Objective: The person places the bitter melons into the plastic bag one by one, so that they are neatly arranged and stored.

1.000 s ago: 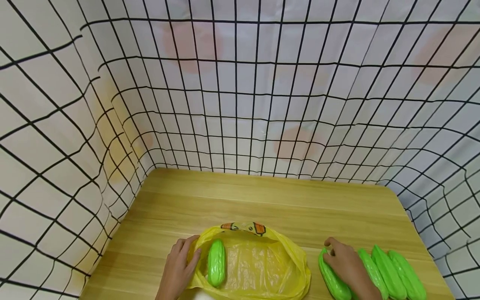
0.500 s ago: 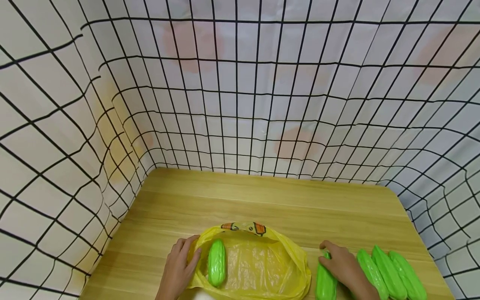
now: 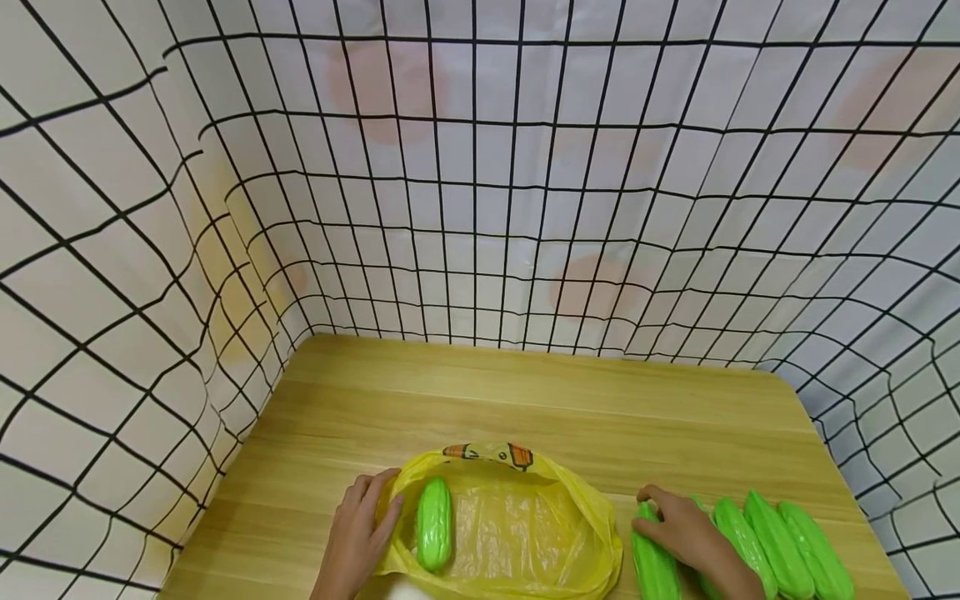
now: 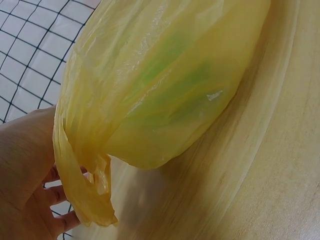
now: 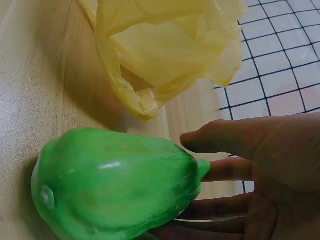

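right hand on the gourd's stem end, left hand on the bag's rim

the right hand (image 3: 678,529) grasps a green gourd (image 3: 655,567) by its narrow end, thumb on one side and fingers on the other. in the right wrist view the little stem points back toward the palm, while the broad, blunt end with its small round knob sticks out away from the hand. whether the gourd is raised or rests on the wooden table (image 3: 465,383) i cannot tell.

the left hand (image 3: 362,529) pinches the left edge of an open yellow bag (image 3: 517,533), thumb inside the mouth, fingers outside. the held gourd is just to the right of this bag, outside it, with the bag's right wall standing between it and the opening. inside, against the left wall and near the left thumb, lies a second gourd (image 3: 433,525); from the left wrist, green shows blurred through the plastic.

on the right, three gourds (image 3: 780,550) lie side by side, slanting, and the tip of another gourd (image 3: 699,502) shows beside them, mostly hidden by the right forearm. a white thing (image 3: 405,590) is cut off below the bag. black wire mesh (image 3: 495,41) rises behind the table
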Available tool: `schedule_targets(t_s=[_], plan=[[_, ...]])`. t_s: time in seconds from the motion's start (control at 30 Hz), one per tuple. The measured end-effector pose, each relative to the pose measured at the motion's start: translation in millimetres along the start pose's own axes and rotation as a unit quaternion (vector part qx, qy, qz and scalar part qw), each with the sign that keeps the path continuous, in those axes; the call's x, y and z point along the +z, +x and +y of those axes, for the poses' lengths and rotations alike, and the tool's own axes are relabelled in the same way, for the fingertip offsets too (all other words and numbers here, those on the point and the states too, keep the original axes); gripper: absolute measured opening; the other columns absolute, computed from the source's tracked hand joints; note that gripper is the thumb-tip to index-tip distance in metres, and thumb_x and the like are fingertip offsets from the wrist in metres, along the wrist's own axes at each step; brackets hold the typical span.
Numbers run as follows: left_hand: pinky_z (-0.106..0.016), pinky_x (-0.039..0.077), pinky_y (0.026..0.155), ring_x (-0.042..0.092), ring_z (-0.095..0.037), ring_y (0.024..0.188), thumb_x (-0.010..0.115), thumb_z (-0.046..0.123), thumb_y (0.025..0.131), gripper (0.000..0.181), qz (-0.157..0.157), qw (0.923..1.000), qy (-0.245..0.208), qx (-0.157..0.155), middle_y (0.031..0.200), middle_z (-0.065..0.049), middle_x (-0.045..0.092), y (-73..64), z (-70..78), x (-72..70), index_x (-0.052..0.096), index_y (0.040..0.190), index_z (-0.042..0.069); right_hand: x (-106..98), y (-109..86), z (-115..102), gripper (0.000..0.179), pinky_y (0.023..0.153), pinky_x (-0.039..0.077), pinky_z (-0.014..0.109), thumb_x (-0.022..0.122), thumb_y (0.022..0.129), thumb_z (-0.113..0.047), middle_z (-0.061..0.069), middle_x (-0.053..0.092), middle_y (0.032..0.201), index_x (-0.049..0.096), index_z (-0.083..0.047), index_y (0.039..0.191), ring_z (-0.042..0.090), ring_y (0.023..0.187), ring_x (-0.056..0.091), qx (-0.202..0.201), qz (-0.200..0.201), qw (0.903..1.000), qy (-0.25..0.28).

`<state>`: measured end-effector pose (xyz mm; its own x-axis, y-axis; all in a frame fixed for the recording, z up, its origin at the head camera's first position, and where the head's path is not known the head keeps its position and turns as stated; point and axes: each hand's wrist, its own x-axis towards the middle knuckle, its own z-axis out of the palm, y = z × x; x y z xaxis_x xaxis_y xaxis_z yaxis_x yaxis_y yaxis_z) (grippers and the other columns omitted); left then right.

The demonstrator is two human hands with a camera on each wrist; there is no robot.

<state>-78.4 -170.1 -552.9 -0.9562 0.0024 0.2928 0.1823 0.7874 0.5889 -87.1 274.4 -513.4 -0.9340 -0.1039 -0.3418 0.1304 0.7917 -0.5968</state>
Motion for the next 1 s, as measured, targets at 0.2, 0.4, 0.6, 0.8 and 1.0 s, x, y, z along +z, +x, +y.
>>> schedule_targets(t_s=[0.2, 0.4, 0.6, 0.8, 1.0], plan=[[-0.038, 0.041, 0.071, 0.050, -0.014, 0.085, 0.072, 0.019, 0.093, 0.034, -0.003, 1.0000, 0.002, -0.003, 0.098, 0.000, 0.058, 1.6, 1.0, -0.2, 0.065, 0.127, 0.014, -1.8, -0.4, -0.7, 0.038, 0.061, 0.046, 0.037, 0.071, 0.089, -0.018, 0.006, 0.064, 0.087, 0.061, 0.000, 0.120, 0.018, 0.069, 0.055, -0.009, -0.019, 0.9998, -0.004], [-0.039, 0.043, 0.072, 0.052, -0.015, 0.086, 0.072, 0.019, 0.093, 0.034, -0.005, 1.0000, 0.002, -0.004, 0.099, -0.001, 0.059, 1.5, 1.6, -0.4, 0.066, 0.126, 0.014, -1.0, -0.7, -0.1, 0.039, 0.061, 0.046, 0.037, 0.073, 0.088, -0.017, 0.007, 0.065, 0.088, 0.060, -0.001, 0.122, 0.019, 0.070, 0.057, 0.002, -0.018, 0.9998, 0.002], [-0.039, 0.042, 0.073, 0.052, -0.015, 0.087, 0.071, 0.021, 0.094, 0.034, -0.007, 0.9999, 0.003, -0.009, 0.099, 0.000, 0.059, 0.2, 1.3, -0.8, 0.065, 0.127, 0.015, -1.9, -0.9, 2.0, 0.037, 0.061, 0.048, 0.038, 0.073, 0.089, -0.015, 0.013, 0.068, 0.094, 0.060, -0.002, 0.120, 0.020, 0.072, 0.061, -0.005, -0.015, 0.9998, 0.009], [-0.038, 0.041, 0.071, 0.051, -0.014, 0.085, 0.071, 0.020, 0.094, 0.034, -0.003, 1.0000, -0.001, -0.006, 0.098, 0.001, 0.058, -0.3, 1.0, -1.0, 0.065, 0.127, 0.015, -5.0, -1.9, 0.8, 0.040, 0.061, 0.049, 0.038, 0.073, 0.089, -0.017, 0.014, 0.068, 0.096, 0.059, -0.001, 0.123, 0.020, 0.073, 0.062, -0.011, -0.013, 0.9998, 0.012], [-0.038, 0.041, 0.071, 0.050, -0.014, 0.084, 0.072, 0.020, 0.094, 0.034, -0.006, 0.9999, 0.000, -0.009, 0.098, 0.002, 0.058, -0.2, 1.1, -1.0, 0.065, 0.127, 0.016, -8.6, -3.4, -0.2, 0.043, 0.058, 0.047, 0.038, 0.071, 0.091, -0.017, 0.011, 0.066, 0.090, 0.056, 0.003, 0.125, 0.019, 0.071, 0.060, -0.034, -0.020, 0.9989, 0.027]])
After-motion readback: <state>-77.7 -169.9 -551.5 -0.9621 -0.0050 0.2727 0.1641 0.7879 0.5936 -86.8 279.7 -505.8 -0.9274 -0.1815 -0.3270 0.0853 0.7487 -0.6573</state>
